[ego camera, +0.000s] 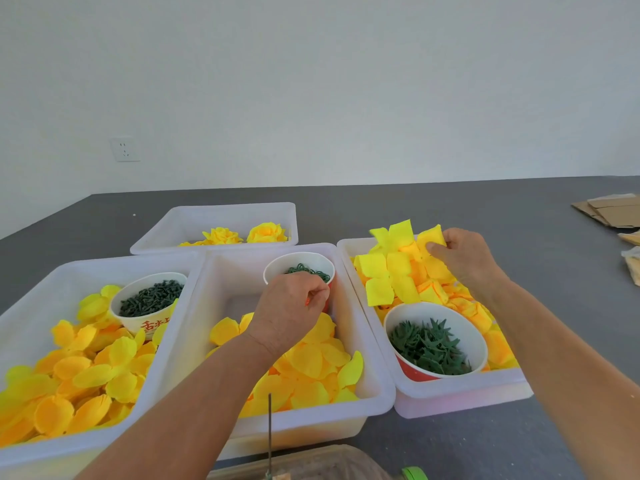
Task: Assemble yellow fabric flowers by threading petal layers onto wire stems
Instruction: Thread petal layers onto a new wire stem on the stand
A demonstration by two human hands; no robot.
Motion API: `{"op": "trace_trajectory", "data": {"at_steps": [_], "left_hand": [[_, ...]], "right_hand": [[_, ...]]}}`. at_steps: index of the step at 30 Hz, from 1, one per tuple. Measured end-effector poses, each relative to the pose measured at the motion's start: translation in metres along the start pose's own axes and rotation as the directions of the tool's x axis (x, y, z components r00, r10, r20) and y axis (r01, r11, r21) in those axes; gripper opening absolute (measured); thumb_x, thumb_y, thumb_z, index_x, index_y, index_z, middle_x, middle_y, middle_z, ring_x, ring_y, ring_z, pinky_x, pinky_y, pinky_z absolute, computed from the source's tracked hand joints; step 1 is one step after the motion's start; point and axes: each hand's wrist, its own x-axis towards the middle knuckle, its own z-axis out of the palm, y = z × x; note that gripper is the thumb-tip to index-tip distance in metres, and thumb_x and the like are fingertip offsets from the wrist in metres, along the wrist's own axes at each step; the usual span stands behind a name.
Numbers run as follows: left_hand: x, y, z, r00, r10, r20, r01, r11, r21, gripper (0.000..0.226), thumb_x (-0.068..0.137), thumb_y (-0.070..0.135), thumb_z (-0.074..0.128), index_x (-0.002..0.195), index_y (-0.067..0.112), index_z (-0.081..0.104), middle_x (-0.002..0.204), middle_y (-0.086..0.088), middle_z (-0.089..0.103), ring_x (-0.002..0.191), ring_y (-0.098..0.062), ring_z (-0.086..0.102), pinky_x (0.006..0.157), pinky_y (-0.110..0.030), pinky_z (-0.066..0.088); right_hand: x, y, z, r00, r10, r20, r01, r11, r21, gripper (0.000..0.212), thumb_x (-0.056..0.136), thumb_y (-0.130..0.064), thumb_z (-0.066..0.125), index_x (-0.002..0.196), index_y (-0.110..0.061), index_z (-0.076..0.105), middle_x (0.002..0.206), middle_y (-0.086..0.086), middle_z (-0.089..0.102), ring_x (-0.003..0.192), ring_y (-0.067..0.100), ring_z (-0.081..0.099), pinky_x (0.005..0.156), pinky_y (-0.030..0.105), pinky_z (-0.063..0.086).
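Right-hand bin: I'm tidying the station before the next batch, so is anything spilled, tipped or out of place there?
Nothing spilled. The cup of green leaf pieces sits tilted in the right bin, propped on petals, and the right hand pinches a petal layer lifted above the rim.

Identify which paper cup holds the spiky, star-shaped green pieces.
The red-sided cup in the right-hand tray, nearest the camera. The middle tray's cup holds thin green rings; the left tray's cup holds short dark rods.

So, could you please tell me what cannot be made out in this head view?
- Whatever the left hand pinches at the red paper cup of green rings: hidden by its curled fingers.
- Base of the upright thin wire stem: cut off by the bottom edge.
- Lime-green object: mostly cut off there.
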Motion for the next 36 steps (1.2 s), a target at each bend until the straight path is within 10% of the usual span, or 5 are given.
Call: {"op": "trace_trajectory", "data": {"at_steps": [9, 16, 21, 26, 36], "left_hand": [[0.000, 0.001, -0.001, 1.000, -0.008, 0.015, 0.008, 1.000, 0.006, 0.017, 0.090, 0.015, 0.057, 0.086, 0.008, 0.072, 0.084, -0.005, 0.071, 0.079, -0.021, 0.062, 0.076, -0.035, 0.049], [0.000, 0.001, -0.001, 1.000, -0.011, 0.021, 0.011, 1.000, 0.004, 0.017, 0.090, 0.014, 0.057, 0.086, 0.007, 0.072, 0.084, -0.005, 0.071, 0.080, -0.022, 0.062, 0.077, -0.037, 0.049], [0.000, 0.001, -0.001, 0.999, -0.024, 0.028, 0.024, 1.000, 0.012, 0.017, 0.090, 0.016, 0.057, 0.089, 0.009, 0.072, 0.088, -0.005, 0.071, 0.083, -0.022, 0.062, 0.081, -0.037, 0.050], [0.001, 0.000, -0.001, 0.999, -0.021, 0.027, 0.021, 1.000, 0.017, 0.017, 0.090, 0.016, 0.056, 0.089, 0.009, 0.072, 0.087, -0.005, 0.071, 0.082, -0.022, 0.062, 0.081, -0.036, 0.050], [0.000, -0.001, 0.000, 1.000, -0.015, 0.012, 0.015, 1.000, -0.010, 0.017, 0.090, 0.016, 0.057, 0.089, 0.009, 0.072, 0.087, -0.006, 0.071, 0.082, -0.022, 0.063, 0.080, -0.036, 0.051]], "right_hand": [[-0.019, -0.021, 0.002, 0.927, -0.360, 0.101, 0.364, 0.808, -0.463, 0.027, 0.069, 0.015, 0.063, 0.079, -0.008, 0.073, 0.090, 0.009, 0.066, 0.103, 0.030, 0.052, 0.090, 0.042, 0.034], [-0.022, -0.012, 0.006, 0.964, -0.264, 0.030, 0.232, 0.784, -0.576, 0.020, 0.093, -0.013, 0.053, 0.110, -0.002, 0.053, 0.087, 0.018, 0.063, 0.086, 0.040, 0.057, 0.071, 0.038, 0.033], [-0.019, -0.009, 0.005, 0.996, -0.056, -0.076, 0.038, 0.975, -0.221, 0.020, 0.091, -0.019, 0.056, 0.102, -0.003, 0.056, 0.078, 0.015, 0.055, 0.080, 0.036, 0.054, 0.066, 0.035, 0.038], [-0.023, -0.017, 0.005, 0.989, 0.133, -0.070, -0.110, 0.956, 0.271, 0.010, 0.082, -0.022, 0.071, 0.078, -0.013, 0.068, 0.087, 0.025, 0.065, 0.077, 0.035, 0.061, 0.081, 0.061, 0.050], [-0.025, -0.018, 0.006, 0.999, 0.037, -0.026, -0.032, 0.986, 0.166, 0.008, 0.080, -0.023, 0.073, 0.087, -0.019, 0.070, 0.094, 0.006, 0.066, 0.094, 0.024, 0.060, 0.088, 0.047, 0.049]]}}
